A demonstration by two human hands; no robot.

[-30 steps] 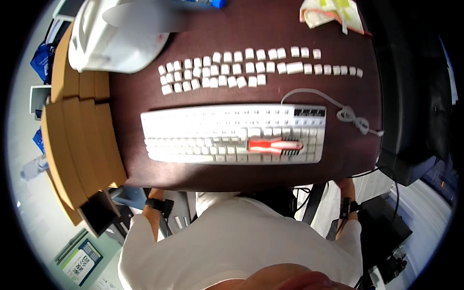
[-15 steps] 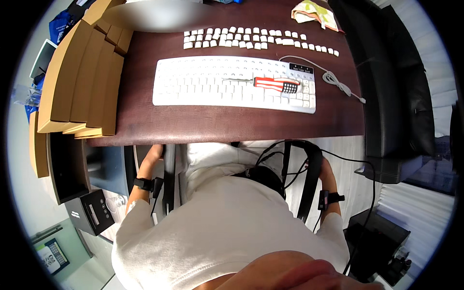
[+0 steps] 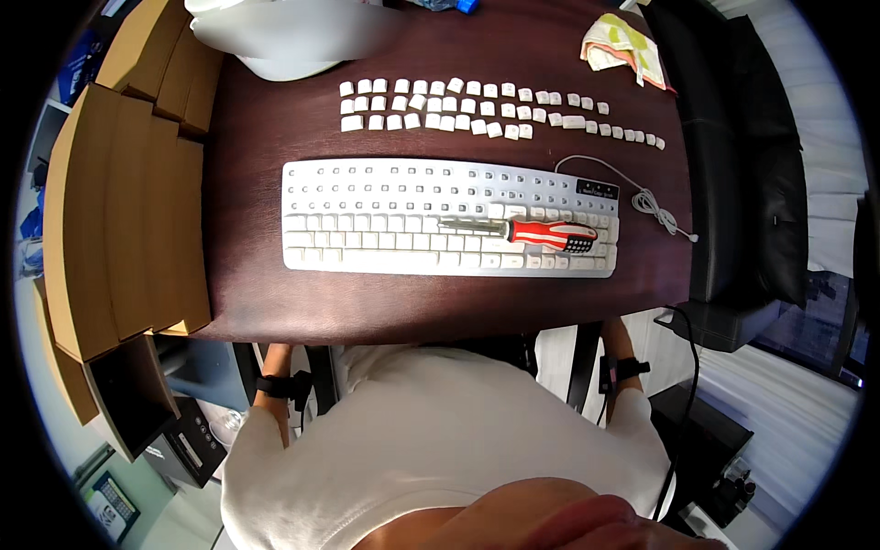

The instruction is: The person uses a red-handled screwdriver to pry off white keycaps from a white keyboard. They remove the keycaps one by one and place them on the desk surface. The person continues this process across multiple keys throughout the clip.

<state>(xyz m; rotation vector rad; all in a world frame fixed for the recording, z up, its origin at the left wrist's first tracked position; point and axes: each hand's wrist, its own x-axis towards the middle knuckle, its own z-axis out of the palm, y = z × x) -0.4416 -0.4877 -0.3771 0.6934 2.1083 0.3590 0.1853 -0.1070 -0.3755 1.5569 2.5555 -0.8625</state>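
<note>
Both of my arms hang low beside me. Only the wrist end of my left hand (image 3: 278, 355) shows beneath the desk's front edge, its fingers hidden. My right hand (image 3: 615, 332) is likewise mostly covered by the edge, fingers out of sight. On the desk lies a white keyboard (image 3: 390, 259), its upper rows bare of keycaps and its lower rows still capped. Across its right half rests a screwdriver (image 3: 543, 233) with a red, white and black handle, blade pointing left. Loose white keycaps (image 3: 456, 124) stand in rows beyond the keyboard. Neither hand touches these things.
Brown cardboard boxes (image 3: 119, 220) line the desk's left side. A white cap-like object (image 3: 275, 46), partly blurred, sits at the far left. A coiled cable (image 3: 653, 209) lies right of the keyboard, a folded cloth (image 3: 623, 53) at the far right. A black sofa (image 3: 742, 174) adjoins the desk.
The view has shifted, so the desk and keyboard appear lower and the far side shows more. Less of both hands is visible below the edge. Screwdriver and keycaps keep their places.
</note>
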